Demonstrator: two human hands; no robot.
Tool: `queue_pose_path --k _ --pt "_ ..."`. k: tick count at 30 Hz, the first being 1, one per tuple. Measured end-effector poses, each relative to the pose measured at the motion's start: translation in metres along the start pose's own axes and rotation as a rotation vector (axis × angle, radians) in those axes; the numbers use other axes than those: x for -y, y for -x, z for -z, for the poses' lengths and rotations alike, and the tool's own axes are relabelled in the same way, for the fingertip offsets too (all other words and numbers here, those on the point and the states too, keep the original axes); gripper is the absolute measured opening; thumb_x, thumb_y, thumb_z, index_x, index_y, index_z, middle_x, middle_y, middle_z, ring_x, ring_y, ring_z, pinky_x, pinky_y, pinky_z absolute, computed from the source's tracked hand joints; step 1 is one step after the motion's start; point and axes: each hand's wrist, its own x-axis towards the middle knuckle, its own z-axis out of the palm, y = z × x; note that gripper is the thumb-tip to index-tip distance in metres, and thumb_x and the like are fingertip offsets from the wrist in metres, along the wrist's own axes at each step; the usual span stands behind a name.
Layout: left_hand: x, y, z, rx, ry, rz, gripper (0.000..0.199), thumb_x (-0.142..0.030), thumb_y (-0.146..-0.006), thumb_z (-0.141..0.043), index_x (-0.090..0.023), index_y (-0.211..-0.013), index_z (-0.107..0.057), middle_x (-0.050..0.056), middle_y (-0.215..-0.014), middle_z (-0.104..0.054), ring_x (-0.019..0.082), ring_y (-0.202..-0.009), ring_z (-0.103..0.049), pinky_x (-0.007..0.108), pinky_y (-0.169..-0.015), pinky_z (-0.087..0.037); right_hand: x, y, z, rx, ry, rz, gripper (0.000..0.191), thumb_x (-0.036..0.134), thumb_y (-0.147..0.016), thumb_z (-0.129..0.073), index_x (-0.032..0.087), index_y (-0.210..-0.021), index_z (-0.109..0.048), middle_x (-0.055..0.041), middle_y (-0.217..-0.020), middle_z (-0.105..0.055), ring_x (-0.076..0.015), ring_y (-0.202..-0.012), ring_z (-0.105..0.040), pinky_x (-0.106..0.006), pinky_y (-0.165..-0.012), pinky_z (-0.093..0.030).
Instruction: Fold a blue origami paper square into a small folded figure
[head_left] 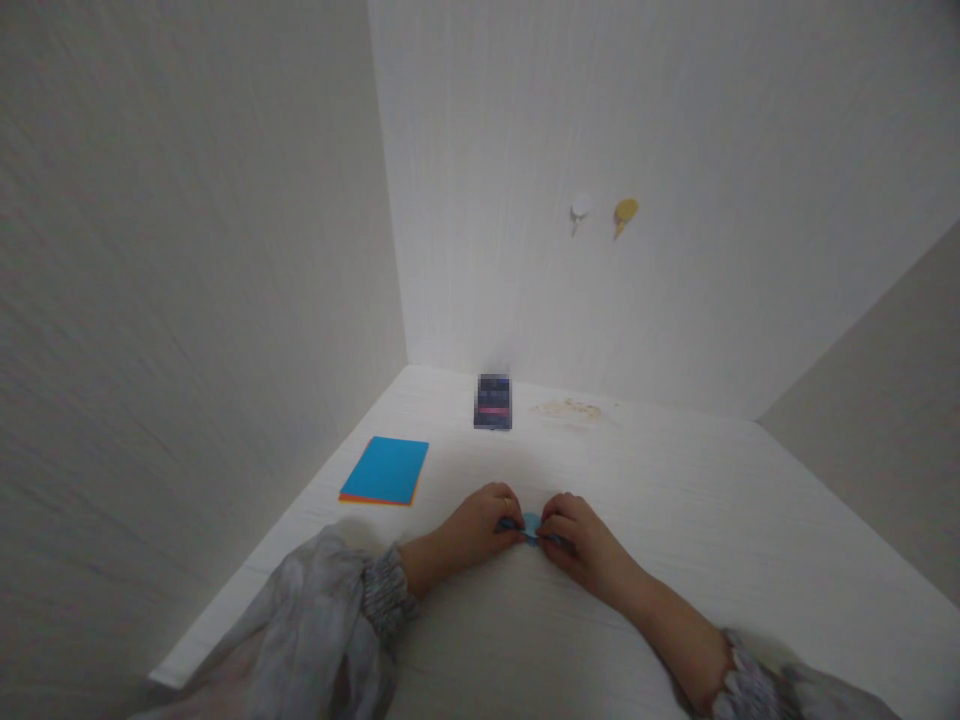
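Note:
Between my hands, low over the white tabletop, is a small piece of blue paper (pixel 532 526) that looks folded. My left hand (pixel 484 522) pinches its left side with thumb and fingertips, and a ring shows on one finger. From the other side my right hand (pixel 589 545) pinches the paper's right end. The fingers cover much of it, so its full shape is hidden. To the left of my hands lies a stack of coloured paper sheets (pixel 386 470), blue on top with orange edges showing beneath.
A dark, blurred-out rectangular device (pixel 493 402) stands by the back wall. Brownish marks (pixel 570 409) stain the tabletop (pixel 750 560) beside it. A white hook (pixel 580 206) and a yellow hook (pixel 626 211) are fixed to the back wall. Walls enclose the left and right sides.

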Motion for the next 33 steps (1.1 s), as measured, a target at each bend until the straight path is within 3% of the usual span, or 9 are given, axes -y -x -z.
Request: queue_pose_path --k 12,17,22,25,33 --pt "-0.003 0.002 0.005 0.053 -0.068 -0.077 0.009 -0.023 -0.07 -0.061 -0.018 -0.075 -0.066 0.004 -0.086 -0.055 0.015 -0.082 -0.05 0.025 -0.073 -0.04 -0.001 0.0 0.004 0.06 0.013 0.027 0.017 0.026 -0.08 -0.047 0.02 -0.076 -0.063 -0.0051 -0.081 -0.054 -0.0174 -0.078 -0.049 -0.032 -0.069 -0.039" --pt "-0.002 0.0 0.003 0.019 -0.023 -0.05 0.009 -0.023 -0.071 -0.059 -0.017 -0.073 -0.066 0.004 -0.082 -0.056 0.014 -0.079 -0.052 0.023 -0.072 -0.04 -0.004 -0.004 0.0 0.017 -0.064 -0.098 0.011 0.021 -0.078 -0.049 0.019 -0.075 -0.059 -0.0032 -0.078 -0.054 -0.0155 -0.075 -0.051 -0.029 -0.069 -0.041" --pt "-0.002 -0.001 0.001 0.011 -0.039 -0.043 0.01 -0.022 -0.072 -0.058 -0.016 -0.072 -0.066 0.004 -0.083 -0.056 0.014 -0.079 -0.052 0.024 -0.072 -0.04 -0.007 -0.009 -0.006 0.017 -0.062 -0.191 0.017 0.019 -0.076 -0.05 0.018 -0.092 -0.056 -0.0046 -0.085 -0.052 -0.0153 -0.072 -0.05 -0.028 -0.066 -0.041" --pt "-0.004 0.0 0.002 0.009 -0.11 -0.079 0.01 -0.021 -0.072 -0.057 -0.017 -0.074 -0.066 0.005 -0.087 -0.054 0.015 -0.082 -0.05 0.025 -0.074 -0.039 -0.004 -0.011 -0.004 0.071 -0.033 -0.196 0.013 0.019 -0.076 -0.051 0.019 -0.086 -0.058 -0.0041 -0.084 -0.052 -0.0159 -0.074 -0.05 -0.028 -0.066 -0.039" --pt "-0.012 0.002 0.004 0.02 -0.288 -0.117 0.015 -0.027 -0.077 -0.052 -0.02 -0.082 -0.065 0.005 -0.088 -0.052 0.017 -0.083 -0.047 0.028 -0.075 -0.037 0.002 -0.012 -0.003 0.053 0.002 -0.368 0.004 0.018 -0.07 -0.054 0.017 -0.066 -0.052 -0.0007 -0.063 -0.053 -0.0137 -0.059 -0.048 -0.023 -0.052 -0.034"
